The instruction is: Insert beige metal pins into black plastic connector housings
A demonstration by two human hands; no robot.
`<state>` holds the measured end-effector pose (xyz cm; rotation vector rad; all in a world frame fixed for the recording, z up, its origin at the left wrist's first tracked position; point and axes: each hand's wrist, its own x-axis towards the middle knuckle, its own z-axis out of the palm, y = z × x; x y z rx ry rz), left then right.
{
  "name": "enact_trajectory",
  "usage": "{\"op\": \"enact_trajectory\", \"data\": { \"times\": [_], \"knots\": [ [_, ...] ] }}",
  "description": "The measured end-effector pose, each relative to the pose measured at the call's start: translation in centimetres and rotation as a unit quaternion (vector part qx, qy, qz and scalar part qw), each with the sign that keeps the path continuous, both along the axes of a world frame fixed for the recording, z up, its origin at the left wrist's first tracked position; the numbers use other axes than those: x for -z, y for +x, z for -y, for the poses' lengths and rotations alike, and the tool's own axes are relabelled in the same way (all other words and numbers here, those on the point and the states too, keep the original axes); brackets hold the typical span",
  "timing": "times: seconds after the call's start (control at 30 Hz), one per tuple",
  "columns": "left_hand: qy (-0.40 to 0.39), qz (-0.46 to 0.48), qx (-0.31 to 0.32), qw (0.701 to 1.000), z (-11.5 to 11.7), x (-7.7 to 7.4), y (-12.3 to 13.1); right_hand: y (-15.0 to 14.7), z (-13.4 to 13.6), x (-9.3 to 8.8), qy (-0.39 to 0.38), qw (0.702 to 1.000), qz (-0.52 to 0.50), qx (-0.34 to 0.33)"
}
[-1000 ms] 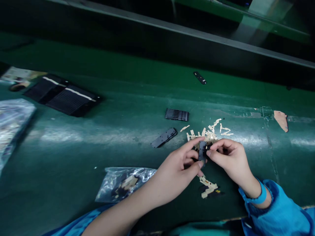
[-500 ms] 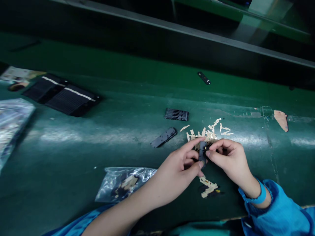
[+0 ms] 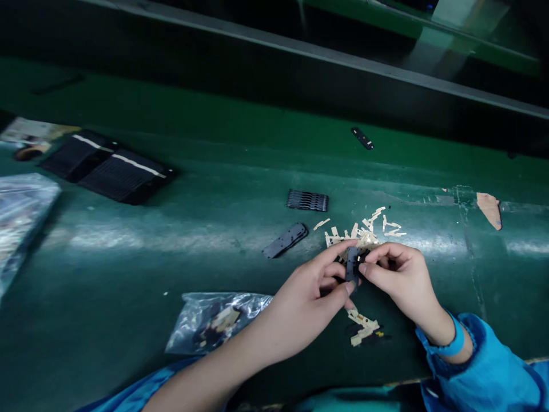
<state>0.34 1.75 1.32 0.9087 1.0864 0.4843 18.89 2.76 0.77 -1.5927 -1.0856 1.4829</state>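
Note:
My left hand (image 3: 300, 309) is closed around a small dark grey plastic plate (image 3: 352, 264) with small holes, held by its ends between thumb and fingers. On the plate's right side, my right hand (image 3: 403, 280) pinches thumb against forefinger at a small dark part with a pale spot (image 3: 359, 258); its kind I cannot make out. Just behind the fingers lies a heap of small cream-coloured flat pieces (image 3: 366, 236), partly hidden by the hands. Below the plate, more cream pieces (image 3: 364, 329) lie beside dark bits and something yellow.
A stack of similar grey plates (image 3: 286, 240) and a row of black parts (image 3: 307, 200) lie left of the heap. A clear plastic bag (image 3: 218, 321) sits by my left forearm. Black trays (image 3: 107, 166) and another bag (image 3: 23, 220) are at far left. One black strip (image 3: 362, 138) lies farther back.
At the back, the black strip and a dark flat piece at upper left have shifted a little to the right. Both hands and the plate have barely moved.

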Motion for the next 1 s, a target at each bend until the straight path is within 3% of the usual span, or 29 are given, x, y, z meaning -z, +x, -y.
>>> {"op": "enact_trajectory", "data": {
  "times": [1.0],
  "knots": [
    [0.005, 0.010, -0.002, 1.000, 0.17, 0.19, -0.02, 0.14, -0.11, 0.04, -0.027, 0.999, -0.019, 0.002]
  ]
}}
